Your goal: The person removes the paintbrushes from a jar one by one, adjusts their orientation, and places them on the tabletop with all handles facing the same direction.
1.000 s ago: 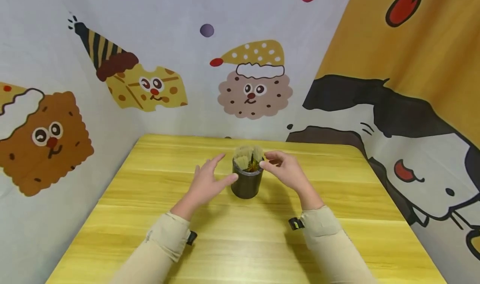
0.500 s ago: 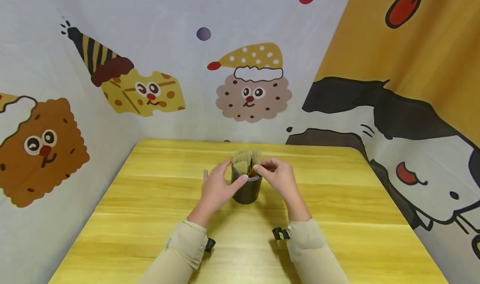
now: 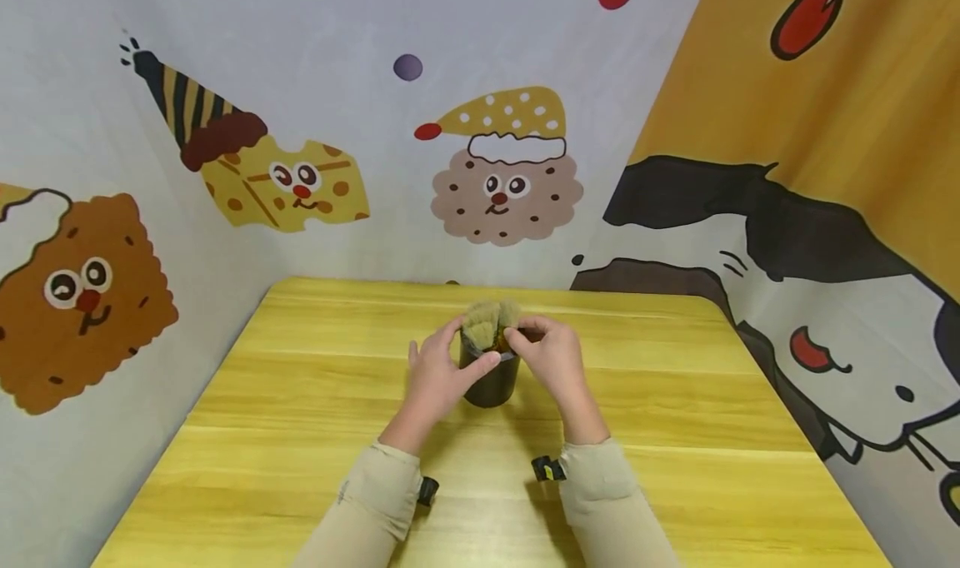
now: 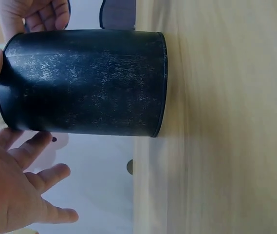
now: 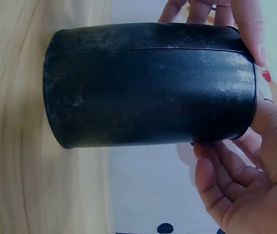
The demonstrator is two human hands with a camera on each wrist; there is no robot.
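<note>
A black cylindrical cup (image 3: pixel 491 383) stands upright on the table, holding several brushes (image 3: pixel 480 326) with pale bristles pointing up. My left hand (image 3: pixel 438 372) grips the cup near its top, thumb across the near rim and a fingertip behind it. In the left wrist view its other fingers (image 4: pixel 50 178) spread away from the cup. At the cup's right edge, my right hand (image 3: pixel 551 351) pinches a brush by the amber part just above the rim; the fingertips are partly hidden. The right wrist view shows that hand's fingers (image 5: pixel 209 178) curled beside the cup wall (image 5: pixel 148 92).
The wood-grain table (image 3: pixel 315 418) extends around the cup. Behind and beside it hangs a cartoon-printed cloth (image 3: pixel 337 256). Small black devices (image 3: pixel 547 468) sit at both wrists, over beige sleeves.
Both hands have come in toward the cup. The left has closed around its rim; the right thumb has moved left over the opening to a brush. Cup and bristles shift slightly left.
</note>
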